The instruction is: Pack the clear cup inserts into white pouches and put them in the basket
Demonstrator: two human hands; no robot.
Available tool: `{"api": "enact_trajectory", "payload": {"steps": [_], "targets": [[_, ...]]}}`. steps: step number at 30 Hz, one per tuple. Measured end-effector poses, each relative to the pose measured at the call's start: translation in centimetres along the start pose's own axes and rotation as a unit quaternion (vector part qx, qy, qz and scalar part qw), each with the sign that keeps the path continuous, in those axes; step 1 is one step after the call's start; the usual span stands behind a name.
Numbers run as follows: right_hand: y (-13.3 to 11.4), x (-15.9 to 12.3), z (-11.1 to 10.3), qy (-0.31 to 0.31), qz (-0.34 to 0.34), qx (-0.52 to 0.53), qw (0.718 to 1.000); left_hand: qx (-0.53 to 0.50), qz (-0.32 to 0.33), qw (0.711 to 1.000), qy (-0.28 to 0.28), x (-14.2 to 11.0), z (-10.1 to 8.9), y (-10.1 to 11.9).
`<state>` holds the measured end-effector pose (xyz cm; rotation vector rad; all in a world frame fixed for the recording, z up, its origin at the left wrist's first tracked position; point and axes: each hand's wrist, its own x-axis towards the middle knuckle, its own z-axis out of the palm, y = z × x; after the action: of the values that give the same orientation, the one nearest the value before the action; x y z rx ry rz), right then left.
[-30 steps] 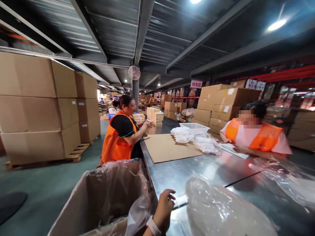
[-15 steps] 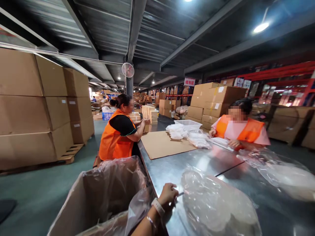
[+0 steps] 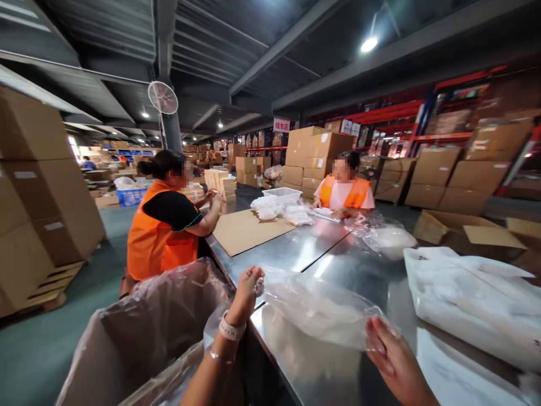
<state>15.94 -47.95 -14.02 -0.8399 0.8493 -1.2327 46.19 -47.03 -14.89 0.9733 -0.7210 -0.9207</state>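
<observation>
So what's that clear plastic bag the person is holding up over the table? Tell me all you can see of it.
The clear plastic bag is thin, crinkled and glossy, with pale, flat contents that are too blurred to name. It lies stretched sideways just above the steel table, held at both ends: the left hand pinches its near-left corner and the right hand grips its right edge. A plastic-lined carton stands beside it.

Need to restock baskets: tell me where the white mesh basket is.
The white mesh basket sits at the far end of the steel table, just behind the small white bags, between the two people in orange vests.
</observation>
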Motion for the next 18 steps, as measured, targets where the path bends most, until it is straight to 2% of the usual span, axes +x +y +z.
{"api": "enact_trajectory", "payload": {"steps": [3,7,10,15,18], "targets": [[-0.9,-1.9,-0.3,-0.019,-0.012,-0.005,1.0,-0.005,0.037,0.999,-0.008,-1.0,0.8,1.4],[-0.6,-2.5,-1.0,-0.003,-0.047,-0.05,0.998,0.017,0.058,0.998,-0.007,-1.0,1.9,0.6],[0.5,-2.3,-1.5,0.026,-0.069,-0.098,0.992,0.05,0.072,0.996,-0.013,-1.0,1.9,-1.3],[2.1,-3.0,-1.8,0.06,-0.066,-0.152,0.984,0.176,0.155,0.972,-0.015,-2.9,-0.2,-6.2],[3.1,-3.9,-1.9,0.076,-0.073,-0.183,0.978,0.231,0.108,0.967,0.025,-3.8,-1.3,-9.4]]}}
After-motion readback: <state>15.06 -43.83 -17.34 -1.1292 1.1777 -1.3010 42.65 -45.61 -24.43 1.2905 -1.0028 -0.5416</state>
